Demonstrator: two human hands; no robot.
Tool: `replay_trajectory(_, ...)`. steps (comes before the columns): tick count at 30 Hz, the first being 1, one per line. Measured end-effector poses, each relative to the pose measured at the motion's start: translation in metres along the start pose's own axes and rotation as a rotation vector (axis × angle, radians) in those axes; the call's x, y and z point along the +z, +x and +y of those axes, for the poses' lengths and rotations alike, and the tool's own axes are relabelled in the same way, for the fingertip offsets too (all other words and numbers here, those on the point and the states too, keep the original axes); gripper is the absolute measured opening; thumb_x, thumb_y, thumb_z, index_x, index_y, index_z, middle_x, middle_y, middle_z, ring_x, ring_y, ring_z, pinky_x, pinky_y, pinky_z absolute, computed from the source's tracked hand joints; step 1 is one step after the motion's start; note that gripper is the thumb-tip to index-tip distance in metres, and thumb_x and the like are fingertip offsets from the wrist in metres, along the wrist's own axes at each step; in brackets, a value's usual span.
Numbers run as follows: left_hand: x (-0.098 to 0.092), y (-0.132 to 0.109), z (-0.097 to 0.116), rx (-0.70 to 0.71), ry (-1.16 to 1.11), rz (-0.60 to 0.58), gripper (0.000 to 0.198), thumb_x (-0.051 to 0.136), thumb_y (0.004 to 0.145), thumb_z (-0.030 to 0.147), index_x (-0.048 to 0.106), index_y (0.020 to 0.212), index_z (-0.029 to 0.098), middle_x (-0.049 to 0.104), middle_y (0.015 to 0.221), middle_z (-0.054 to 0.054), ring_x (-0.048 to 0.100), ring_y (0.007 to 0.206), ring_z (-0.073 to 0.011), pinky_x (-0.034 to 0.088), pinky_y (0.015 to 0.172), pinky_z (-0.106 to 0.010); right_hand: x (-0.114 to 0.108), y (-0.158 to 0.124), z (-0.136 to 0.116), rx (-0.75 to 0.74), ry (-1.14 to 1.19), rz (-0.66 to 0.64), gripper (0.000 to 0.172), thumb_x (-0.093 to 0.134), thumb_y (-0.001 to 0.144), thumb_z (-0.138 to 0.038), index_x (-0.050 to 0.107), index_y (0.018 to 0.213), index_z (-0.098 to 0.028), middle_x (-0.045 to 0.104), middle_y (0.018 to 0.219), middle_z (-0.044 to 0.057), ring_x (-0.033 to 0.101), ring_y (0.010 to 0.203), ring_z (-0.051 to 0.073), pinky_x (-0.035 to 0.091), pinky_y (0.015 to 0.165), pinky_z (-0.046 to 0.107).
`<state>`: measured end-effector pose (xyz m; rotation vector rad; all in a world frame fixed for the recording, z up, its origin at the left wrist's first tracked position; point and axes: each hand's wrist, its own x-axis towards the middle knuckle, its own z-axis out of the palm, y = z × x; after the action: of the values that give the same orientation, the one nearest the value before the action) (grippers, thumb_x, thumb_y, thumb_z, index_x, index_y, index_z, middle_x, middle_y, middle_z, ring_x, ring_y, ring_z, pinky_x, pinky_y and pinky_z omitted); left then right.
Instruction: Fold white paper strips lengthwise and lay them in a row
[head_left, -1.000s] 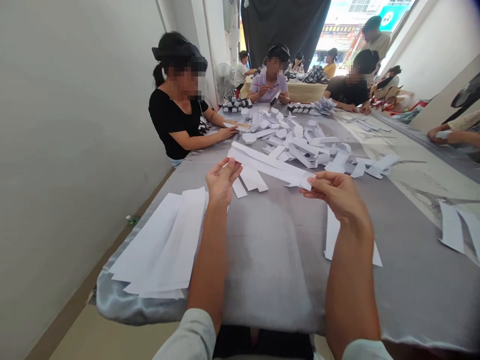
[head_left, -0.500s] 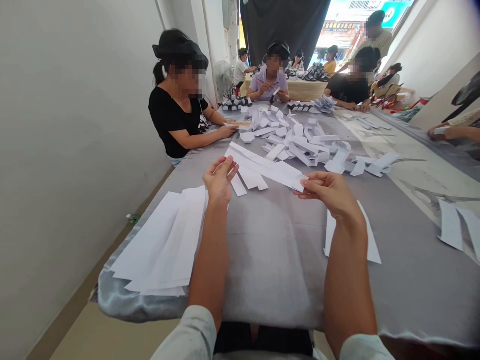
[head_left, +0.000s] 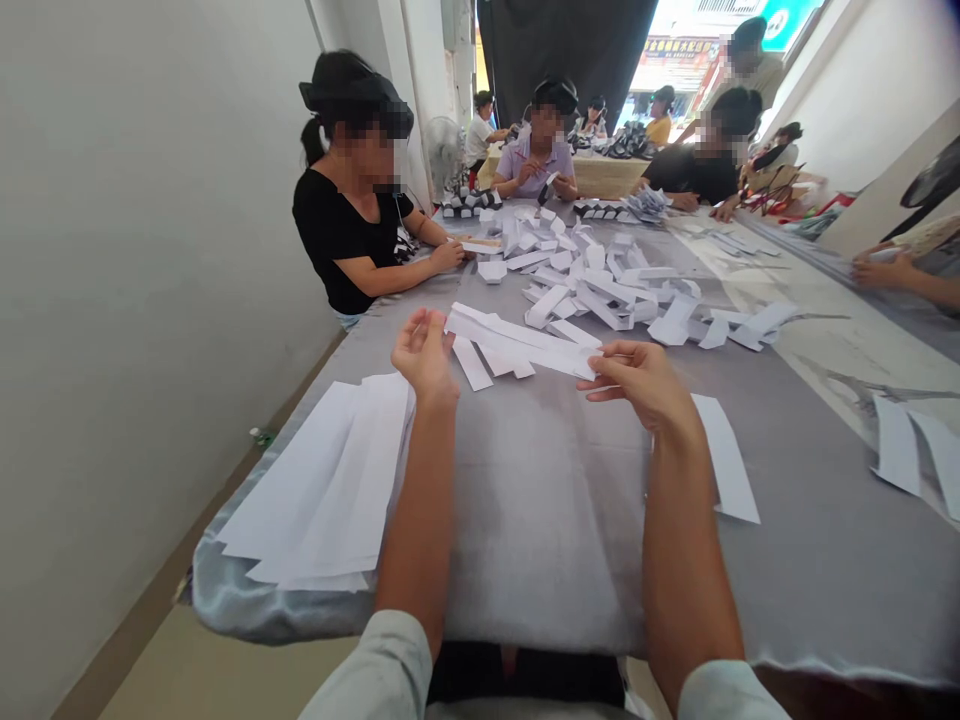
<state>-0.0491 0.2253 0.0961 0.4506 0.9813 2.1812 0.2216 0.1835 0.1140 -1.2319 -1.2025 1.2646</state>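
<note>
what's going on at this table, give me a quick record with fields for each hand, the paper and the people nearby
left hand: the left hand is raised and open, at one end of a folded white paper strip; contact unclear
right hand: the right hand pinches the strip's other end
paper nearby: a stack of long paper sheets, a loose paper strip, a heap of folded paper pieces
surface: grey cloth-covered table
others: a person in a black shirt and a person in a lilac shirt sit across the table
</note>
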Motion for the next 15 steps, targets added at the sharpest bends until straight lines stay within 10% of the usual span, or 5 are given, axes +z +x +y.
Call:
replay_trajectory(10,0.011,-0.027,0.007,0.662,0.442,0.017,0.040,0.056,0.077,-0.003,0.061,0.110,0.020,0.068,0.119,-0.005,0.064,0.123,-0.0173,0.043,0.120,-0.038,0.107,0.027,0.073,-0.258,-0.154,0.137,0.014,0.062,0.089,-0.029,0.063,0.096,-0.018,0.069,0.094,0.004,0.077,0.071,0.019,0.062,0.057,0.028)
replay_trajectory(15,0.014,-0.032,0.003,0.593,0.395,-0.120,0.034,0.052,0.077,-0.001,0.061,0.103,0.019,0.070,0.107,-0.005,0.070,0.110,-0.0169,0.052,0.107,-0.034,0.128,0.025,0.103,-0.519,-0.683,-0.005,0.014,0.056,0.089,-0.012,0.066,0.096,-0.019,0.070,0.102,0.007,0.070,0.084,0.019,0.055,0.072,0.029)
